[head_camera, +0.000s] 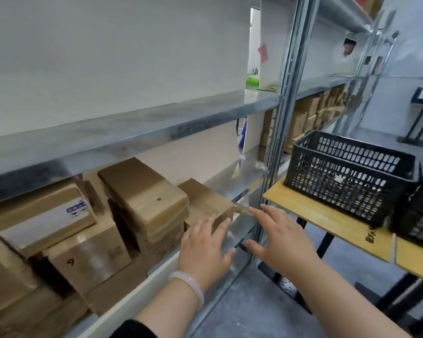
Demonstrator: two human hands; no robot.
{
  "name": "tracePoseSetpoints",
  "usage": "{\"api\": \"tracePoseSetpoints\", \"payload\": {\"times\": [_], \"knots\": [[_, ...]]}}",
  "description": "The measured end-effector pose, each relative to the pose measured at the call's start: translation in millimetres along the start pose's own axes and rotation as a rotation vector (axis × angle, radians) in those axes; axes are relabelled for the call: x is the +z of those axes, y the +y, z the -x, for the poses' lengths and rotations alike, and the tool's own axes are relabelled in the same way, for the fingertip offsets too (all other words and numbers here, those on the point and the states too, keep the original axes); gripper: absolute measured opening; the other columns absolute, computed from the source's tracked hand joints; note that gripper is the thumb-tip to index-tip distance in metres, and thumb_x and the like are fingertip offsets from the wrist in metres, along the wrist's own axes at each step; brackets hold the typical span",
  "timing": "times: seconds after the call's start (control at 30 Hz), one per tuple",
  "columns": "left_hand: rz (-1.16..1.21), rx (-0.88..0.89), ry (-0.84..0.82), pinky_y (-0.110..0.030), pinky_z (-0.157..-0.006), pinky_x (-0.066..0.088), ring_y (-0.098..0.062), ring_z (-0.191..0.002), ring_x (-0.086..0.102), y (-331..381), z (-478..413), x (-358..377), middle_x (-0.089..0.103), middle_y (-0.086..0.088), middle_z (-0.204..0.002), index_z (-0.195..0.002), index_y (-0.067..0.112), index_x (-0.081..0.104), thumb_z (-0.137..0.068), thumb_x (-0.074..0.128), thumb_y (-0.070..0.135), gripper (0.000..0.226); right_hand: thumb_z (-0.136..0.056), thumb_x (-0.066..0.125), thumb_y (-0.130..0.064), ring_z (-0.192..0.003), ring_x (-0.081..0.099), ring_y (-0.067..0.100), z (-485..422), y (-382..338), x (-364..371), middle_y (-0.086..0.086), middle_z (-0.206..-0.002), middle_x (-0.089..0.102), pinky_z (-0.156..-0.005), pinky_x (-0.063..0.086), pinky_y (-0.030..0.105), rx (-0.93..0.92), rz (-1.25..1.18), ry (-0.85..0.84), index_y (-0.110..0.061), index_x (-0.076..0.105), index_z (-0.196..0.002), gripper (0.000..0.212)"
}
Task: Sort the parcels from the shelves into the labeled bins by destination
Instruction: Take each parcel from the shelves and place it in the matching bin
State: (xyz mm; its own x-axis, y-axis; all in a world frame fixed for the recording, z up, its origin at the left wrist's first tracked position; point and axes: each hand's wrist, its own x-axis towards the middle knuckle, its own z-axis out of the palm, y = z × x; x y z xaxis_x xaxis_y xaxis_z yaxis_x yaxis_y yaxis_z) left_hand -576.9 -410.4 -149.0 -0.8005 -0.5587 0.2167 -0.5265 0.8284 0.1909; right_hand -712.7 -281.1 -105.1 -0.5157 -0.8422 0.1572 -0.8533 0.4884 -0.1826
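Brown parcels are stacked on the lower shelf. Both hands are held spread with straight fingers, the left hand at the end parcel and the right hand just beside it. A black basket is set on the yellow table; its contents cannot be told.

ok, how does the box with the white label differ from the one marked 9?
The white-label box bears a large white sticker with blue print; the box marked 9 shows a handwritten 9 and glossy tape. The white-label box lies on top; the box marked 9 sits partly under it. Both are brown cardboard on one shelf.
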Motion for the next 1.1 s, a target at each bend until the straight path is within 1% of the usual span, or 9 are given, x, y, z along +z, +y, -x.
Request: {"api": "tracePoseSetpoints", "payload": {"times": [0.2,0.3,0.57,0.67,0.73,0.87,0.97,1.03,1.1], "knots": [[0.040,-0.083,-0.030,-0.037,-0.116,0.017,-0.020,-0.145,0.018,-8,-51,29,0.020,0.003,-0.160,-0.153,0.038,0.018,-0.095,0.041,0.058,0.066,-0.090,0.051,-0.061,-0.147,0.017,0.012,-54,33,30,-0.008,-0.160,0.020,-0.118,0.017,0.029,-0.017,-0.033,-0.090,-0.040,0.017,-0.152,0.074],[0.050,-0.170,-0.038,-0.037,-0.116,0.019,-0.021,-0.146,0.018,-13,-71,43,0.020,0.003,-0.160,-0.152,0.040,0.020,-0.094,0.042,0.058,0.065,-0.090,0.053,-0.058,-0.147,0.018,0.013,-90,48,43,-0.007,-0.159,0.022,-0.117,0.019,0.030,-0.051,-0.072,-0.112,-0.038,0.020,-0.152,0.073],[0.116,-0.533,0.001,-0.040,-0.117,0.021,-0.021,-0.147,0.016,-13,-118,77,0.020,0.005,-0.160,-0.151,0.042,0.022,-0.093,0.044,0.058,0.064,-0.092,0.055,-0.053,-0.146,0.021,0.016,-192,85,81,-0.005,-0.159,0.023,-0.116,0.023,0.032,-0.245,-0.169,-0.299,-0.035,0.024,-0.152,0.071],[0.115,-0.669,0.010,-0.041,-0.116,0.023,-0.021,-0.147,0.014,-12,-131,87,0.020,0.005,-0.160,-0.151,0.042,0.023,-0.094,0.044,0.058,0.063,-0.091,0.058,-0.051,-0.141,0.029,0.017,-231,92,99,-0.005,-0.155,0.031,-0.112,0.028,0.031,-0.292,-0.248,-0.343,-0.033,0.029,-0.151,0.069],[0.115,-0.755,0.014,-0.042,-0.116,0.024,-0.021,-0.147,0.012,-10,-138,94,0.019,0.005,-0.160,-0.151,0.042,0.023,-0.094,0.044,0.058,0.063,-0.090,0.060,-0.051,-0.138,0.036,0.019,-251,92,115,-0.002,-0.152,0.036,-0.110,0.033,0.032,-0.284,-0.332,-0.408,-0.032,0.032,-0.150,0.069],[0.157,-0.895,0.017,-0.041,-0.118,0.019,-0.019,-0.148,0.004,-3,-144,103,0.015,0.006,-0.161,-0.151,0.044,0.021,-0.094,0.043,0.059,0.063,-0.086,0.066,-0.049,-0.134,0.043,0.021,-278,88,147,0.004,-0.147,0.043,-0.110,0.036,0.034,-0.207,-0.536,-0.553,-0.028,0.037,-0.148,0.072],[0.244,-0.979,0.036,-0.037,-0.120,0.012,-0.017,-0.148,0.000,2,-144,107,0.013,0.006,-0.161,-0.152,0.043,0.021,-0.095,0.045,0.057,0.063,-0.085,0.071,-0.044,-0.120,0.054,0.016,-288,85,164,0.002,-0.142,0.051,-0.099,0.044,0.030,-0.087,-0.751,-0.684,-0.025,0.038,-0.147,0.073],[0.298,-1.019,0.055,-0.035,-0.121,0.010,-0.016,-0.148,0.001,2,-145,110,0.014,0.005,-0.161,-0.152,0.042,0.023,-0.095,0.047,0.056,0.063,-0.087,0.070,-0.038,-0.113,0.056,0.015,-289,84,170,0.001,-0.134,0.054,-0.091,0.042,0.025,0.003,-0.869,-0.798,-0.024,0.033,-0.149,0.073],[0.318,-1.039,0.066,-0.033,-0.120,0.010,-0.015,-0.147,0.002,2,-146,112,0.016,0.004,-0.160,-0.151,0.041,0.026,-0.095,0.049,0.054,0.062,-0.090,0.067,-0.038,-0.108,0.054,0.012,-288,85,174,-0.005,-0.123,0.056,-0.090,0.039,0.026,0.039,-0.944,-0.891,-0.026,0.032,-0.149,0.070]]}}
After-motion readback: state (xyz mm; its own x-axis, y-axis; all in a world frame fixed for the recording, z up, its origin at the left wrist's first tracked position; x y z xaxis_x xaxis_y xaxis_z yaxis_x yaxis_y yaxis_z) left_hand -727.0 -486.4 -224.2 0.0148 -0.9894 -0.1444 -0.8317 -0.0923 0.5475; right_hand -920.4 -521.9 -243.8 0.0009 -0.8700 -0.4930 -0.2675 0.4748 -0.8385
